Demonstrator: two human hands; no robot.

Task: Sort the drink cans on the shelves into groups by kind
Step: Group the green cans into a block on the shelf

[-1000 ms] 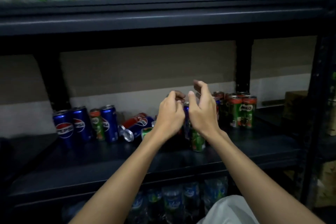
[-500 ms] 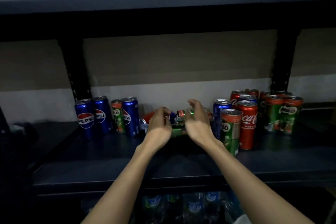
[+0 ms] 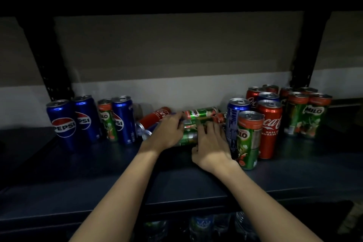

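A: Both hands are in the middle of the shelf (image 3: 98, 186), right at the heap of toppled cans.

B: What's the left hand (image 3: 167, 133) on?

A: It lies over the fallen cans, fingers bent down on them, fingertips at the end of a green Milo can lying on its side (image 3: 202, 113). A tipped red cola can (image 3: 155, 118) lies just to its left. Whether it truly grips anything, I cannot tell.

B: And the right hand (image 3: 211, 147)?

A: It covers another green can lying flat (image 3: 187, 137), fingers curled over it, thumb low at the front. It looks like a grasp on that can.

B: The standing cans?

A: On the left, three blue Pepsi cans (image 3: 62, 124) upright with one green Milo can (image 3: 107, 120) tucked between the second and third. Just right of the hands, an upright green Milo can (image 3: 247, 139) at the front, a blue can (image 3: 235, 116) behind it, a red Coca-Cola can (image 3: 270, 127) beside it. Further right, a cluster of green Milo cans (image 3: 306, 116) with more red and blue tops behind.

B: Below?

A: Bottles (image 3: 202, 224), dim, on the lower level.
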